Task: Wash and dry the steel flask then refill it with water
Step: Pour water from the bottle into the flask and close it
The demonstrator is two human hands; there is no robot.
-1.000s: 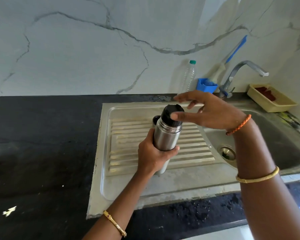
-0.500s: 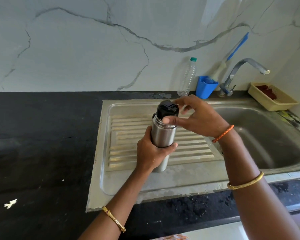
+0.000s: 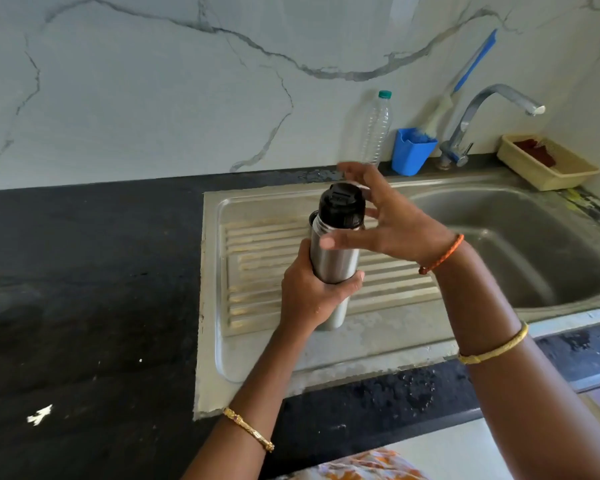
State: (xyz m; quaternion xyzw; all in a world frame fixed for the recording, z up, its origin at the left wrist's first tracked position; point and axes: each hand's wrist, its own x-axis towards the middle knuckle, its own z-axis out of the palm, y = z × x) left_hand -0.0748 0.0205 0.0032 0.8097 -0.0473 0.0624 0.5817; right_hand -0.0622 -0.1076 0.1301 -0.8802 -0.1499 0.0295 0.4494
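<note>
Flask [image 3: 333, 261] base hidden behind left hand [image 3: 312, 296], which grips its body. Right hand [image 3: 392, 223] spread loose around black cap [image 3: 342, 206]; contact unclear.

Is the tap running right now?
No, the tap shows no stream from its spout, which hangs over the sink basin.

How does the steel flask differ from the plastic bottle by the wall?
The steel flask is opaque metal; the plastic bottle is clear. The flask has a wide black cap; the bottle's cap is small and green. The left hand grips the flask above the drainboard; the bottle stands untouched. Both are upright and capped.
</note>
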